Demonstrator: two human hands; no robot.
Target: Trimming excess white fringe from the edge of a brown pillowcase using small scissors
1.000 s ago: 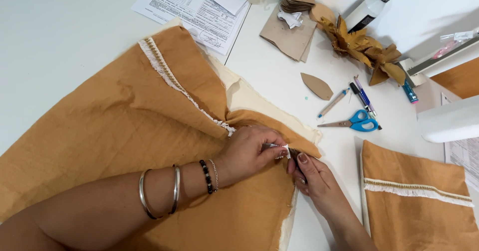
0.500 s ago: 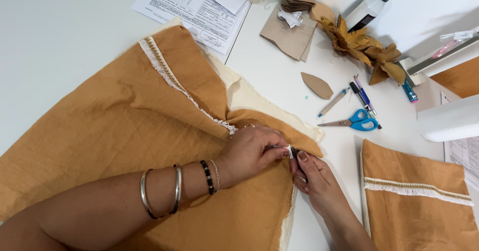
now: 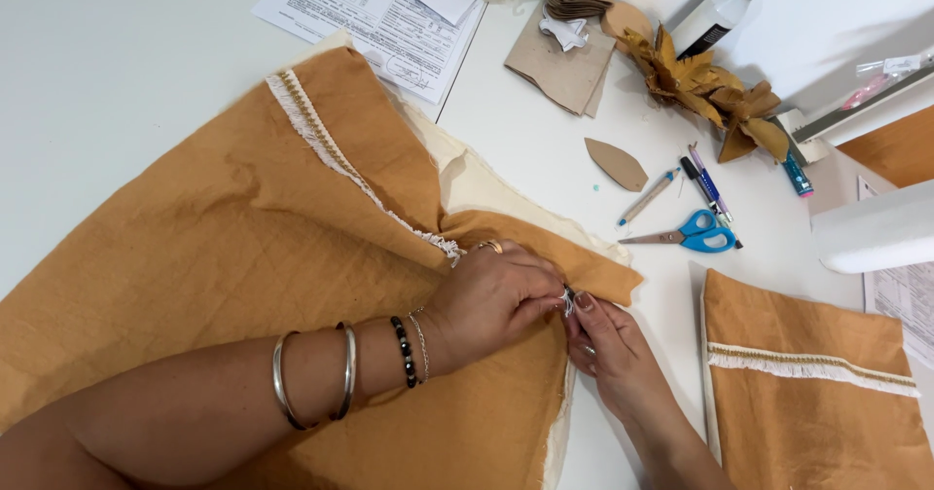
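A large mustard-orange cloth [image 3: 224,256] with a cream fringe trim [image 3: 331,154] lies spread over the white table. My left hand [image 3: 491,295], with bangles and bead bracelets on its wrist, presses on the cloth's folded edge. Its fingertips pinch a small silvery thing [image 3: 567,301] at that edge. My right hand [image 3: 613,349] meets it from the right, thumb and forefinger closed on the same small thing. What exactly the thing is stays hidden between the fingers.
Blue-handled scissors [image 3: 693,234], pens [image 3: 705,183] and a brown leaf-shaped cutout [image 3: 616,164] lie right of the cloth. Printed papers [image 3: 384,13], card pieces [image 3: 564,57], fabric leaves [image 3: 710,91] and a bottle [image 3: 720,8] sit at the back. A second trimmed orange piece [image 3: 808,402] lies at right.
Both hands have stayed at the cloth's folded edge. The fingertips have shifted only slightly around the small thing.
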